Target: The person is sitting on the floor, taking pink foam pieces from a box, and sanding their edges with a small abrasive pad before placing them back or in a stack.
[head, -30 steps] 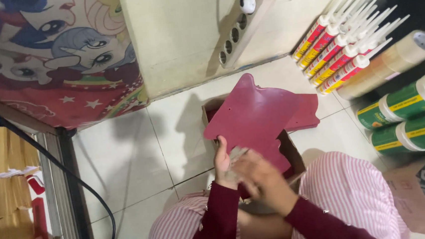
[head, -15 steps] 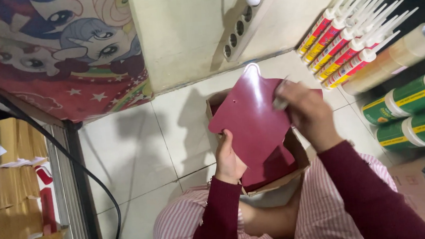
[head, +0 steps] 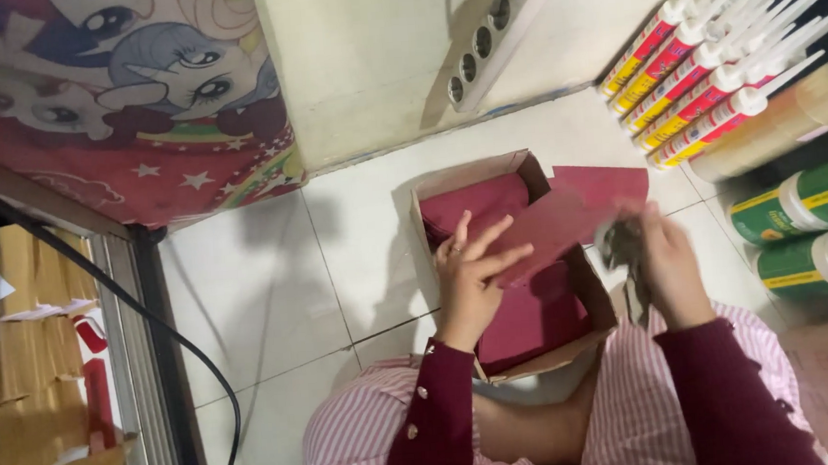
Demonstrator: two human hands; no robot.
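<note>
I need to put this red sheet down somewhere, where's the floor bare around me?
The widest bare patch is the white tiled floor left of the cardboard box, running to the dark cable. A narrower strip lies between the box and the wall with the power strip. The right is crowded: sealant tubes and green rolls.

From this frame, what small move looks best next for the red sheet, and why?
Probably lower the red sheet flat into the cardboard box. The left hand holds it tilted above the open box, where more red sheets already lie; the right hand is at its far edge, blurred, gripping something dark.
</note>
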